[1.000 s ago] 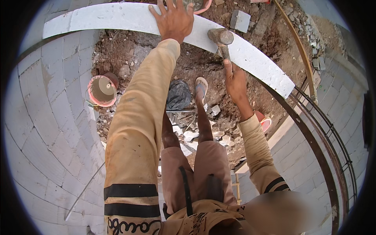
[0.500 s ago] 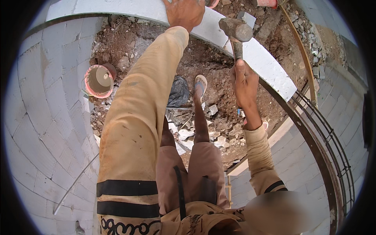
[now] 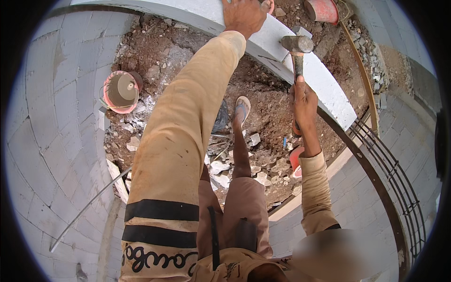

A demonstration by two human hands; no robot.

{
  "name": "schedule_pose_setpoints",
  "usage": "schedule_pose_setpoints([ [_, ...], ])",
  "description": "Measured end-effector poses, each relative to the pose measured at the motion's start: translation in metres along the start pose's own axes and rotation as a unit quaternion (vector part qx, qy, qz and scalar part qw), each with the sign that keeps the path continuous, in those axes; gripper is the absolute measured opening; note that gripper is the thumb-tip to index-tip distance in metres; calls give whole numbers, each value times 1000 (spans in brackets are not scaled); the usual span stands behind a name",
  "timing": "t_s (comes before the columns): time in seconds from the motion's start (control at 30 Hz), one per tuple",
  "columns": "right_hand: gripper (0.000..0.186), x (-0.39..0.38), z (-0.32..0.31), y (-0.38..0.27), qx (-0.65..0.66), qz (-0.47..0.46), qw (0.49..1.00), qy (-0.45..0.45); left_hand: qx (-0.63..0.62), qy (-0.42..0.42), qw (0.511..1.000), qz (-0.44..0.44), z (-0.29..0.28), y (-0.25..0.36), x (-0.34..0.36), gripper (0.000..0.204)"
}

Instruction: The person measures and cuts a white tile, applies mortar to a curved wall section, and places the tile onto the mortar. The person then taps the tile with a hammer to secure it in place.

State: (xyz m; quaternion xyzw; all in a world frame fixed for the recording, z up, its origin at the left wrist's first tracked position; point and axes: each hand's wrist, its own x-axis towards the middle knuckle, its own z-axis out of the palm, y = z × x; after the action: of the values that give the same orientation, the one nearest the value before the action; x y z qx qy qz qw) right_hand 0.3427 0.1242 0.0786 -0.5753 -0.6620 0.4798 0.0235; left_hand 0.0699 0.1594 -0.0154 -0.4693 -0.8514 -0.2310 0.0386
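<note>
My left hand (image 3: 245,18) lies on the top of a pale block wall (image 3: 324,81), its fingers stretched toward the picture's upper edge, where some of the tips are cut off. My right hand (image 3: 304,101) is wrapped round the handle of a club hammer (image 3: 297,44). Its thumb runs along the handle and the steel head points away from me. In this view the hammer head overlaps the wall top, close to a dark joint line. Whether it touches the blocks I cannot tell. A small grey block piece (image 3: 302,31) shows just beyond the hammer head.
A pink-rimmed bucket (image 3: 109,96) with grey contents stands at left. Another red bucket (image 3: 322,11) lies tilted at the far right, beside a wooden plank (image 3: 359,63). A rebar cage (image 3: 397,181) extends from the wall's right end. Broken rubble (image 3: 221,168) and a black plastic bag (image 3: 221,118) cover soil.
My left hand has slid to the right along the wall top. The hammer in my right hand has moved right and slightly nearer. The whole view has shifted a little.
</note>
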Motion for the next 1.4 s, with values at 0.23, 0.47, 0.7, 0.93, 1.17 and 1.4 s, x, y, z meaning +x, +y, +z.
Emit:
schedule_pose_setpoints([
  [0.23,57,-13,27,-106,83,46,995,-12,20,40,992,-120,-55,-114,17,64],
  [0.47,58,39,115,-163,145,-210,967,0,108,-118,973,-169,-104,-247,18,78],
  [0.7,64,77,188,-160,-40,-19,999,-21,114,-140,966,-185,-107,-235,21,78],
  [0.93,65,58,198,-198,131,-49,990,24,73,-109,973,-189,-108,-233,19,79],
  [1.17,61,69,226,-202,37,-32,999,3,-10,-115,973,-201,-107,-234,18,84],
  [1.4,60,64,227,-207,-2,-8,1000,-17,20,-99,974,-202,-109,-233,20,81],
])
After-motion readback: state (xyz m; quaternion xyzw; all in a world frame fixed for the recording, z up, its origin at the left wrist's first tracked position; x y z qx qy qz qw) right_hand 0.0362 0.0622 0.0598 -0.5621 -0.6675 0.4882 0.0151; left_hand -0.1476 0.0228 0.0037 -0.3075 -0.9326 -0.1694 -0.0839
